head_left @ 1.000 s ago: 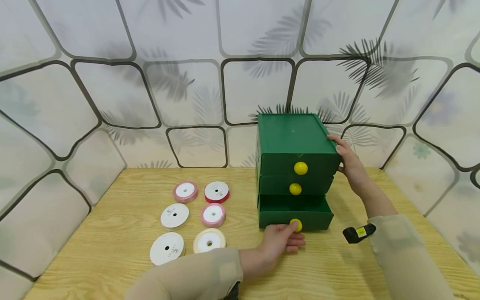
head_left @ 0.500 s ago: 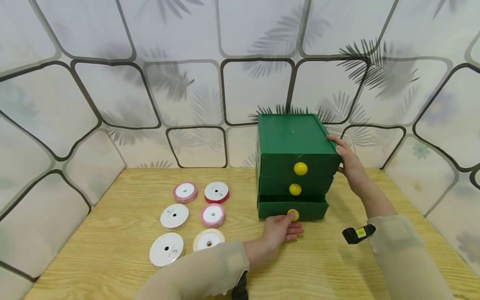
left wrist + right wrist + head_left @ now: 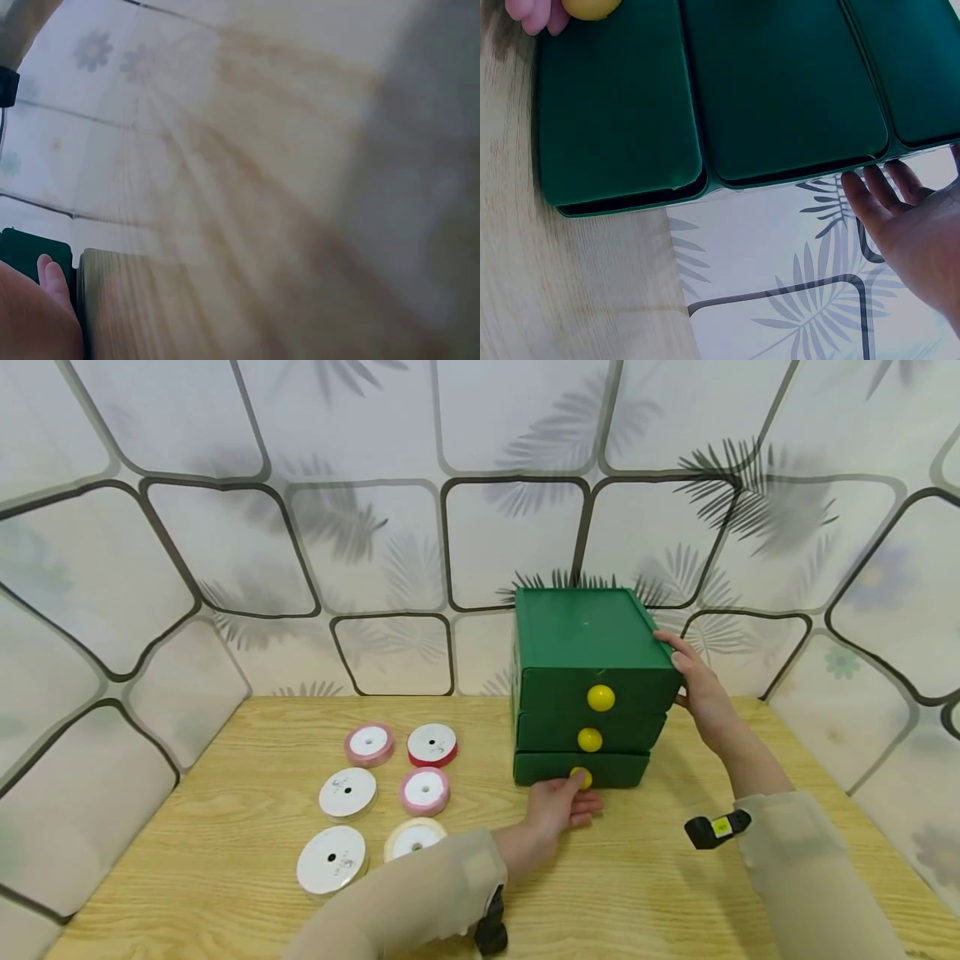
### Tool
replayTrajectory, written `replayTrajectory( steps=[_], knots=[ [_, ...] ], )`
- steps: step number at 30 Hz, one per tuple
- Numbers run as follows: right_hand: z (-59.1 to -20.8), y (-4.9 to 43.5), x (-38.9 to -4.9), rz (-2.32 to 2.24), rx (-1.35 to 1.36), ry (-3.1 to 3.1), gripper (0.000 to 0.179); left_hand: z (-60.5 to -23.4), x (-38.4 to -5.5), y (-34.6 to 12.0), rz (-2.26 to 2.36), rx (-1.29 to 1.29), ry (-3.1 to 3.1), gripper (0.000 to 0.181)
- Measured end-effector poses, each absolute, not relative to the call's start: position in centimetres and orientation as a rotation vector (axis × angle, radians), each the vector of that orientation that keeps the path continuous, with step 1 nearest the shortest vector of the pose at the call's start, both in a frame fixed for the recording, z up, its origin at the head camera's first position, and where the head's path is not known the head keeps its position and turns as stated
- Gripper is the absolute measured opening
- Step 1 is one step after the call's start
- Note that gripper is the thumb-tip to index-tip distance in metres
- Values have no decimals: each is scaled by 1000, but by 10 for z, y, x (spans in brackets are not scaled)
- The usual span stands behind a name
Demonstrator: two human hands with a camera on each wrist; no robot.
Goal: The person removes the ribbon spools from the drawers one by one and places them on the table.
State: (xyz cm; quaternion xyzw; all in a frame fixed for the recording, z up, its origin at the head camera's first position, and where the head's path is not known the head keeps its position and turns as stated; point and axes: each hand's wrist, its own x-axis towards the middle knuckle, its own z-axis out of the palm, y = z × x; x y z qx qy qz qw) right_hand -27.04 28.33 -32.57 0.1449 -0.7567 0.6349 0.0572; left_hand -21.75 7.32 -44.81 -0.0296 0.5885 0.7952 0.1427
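Note:
A green three-drawer cabinet point(image 3: 585, 631) with round yellow knobs stands at the right of the table. Its bottom drawer point(image 3: 543, 768) sits almost flush under the other two; a narrow dark gap shows at its edge in the right wrist view. My left hand point(image 3: 551, 810) has its thumb against the lowest knob point(image 3: 584, 778), the fingers stretched out straight beneath it. With fingers extended, my right hand point(image 3: 705, 697) rests on the cabinet's right side and upper edge. In the right wrist view these fingertips point(image 3: 853, 182) meet the side wall.
Left of the cabinet lie several ribbon spools in two columns, among them a white spool point(image 3: 332, 860), a pink spool point(image 3: 425, 791) and a red spool point(image 3: 432, 743). My left sleeve partly covers a cream spool point(image 3: 414, 839). Patterned cloth point(image 3: 517, 539) rises behind the table point(image 3: 247, 793).
The bottom drawer has slid inward from partly open to nearly flush, my left thumb moving with its knob. My right hand has stayed in place on the cabinet.

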Motion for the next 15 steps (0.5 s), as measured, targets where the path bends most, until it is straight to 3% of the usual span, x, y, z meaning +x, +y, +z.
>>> replayTrajectory(
  steps=[15],
  knots=[
    [-327,286,-272,1890,452,-2309,43,-443,-218,66,2273,-94,1579,32]
  ],
)
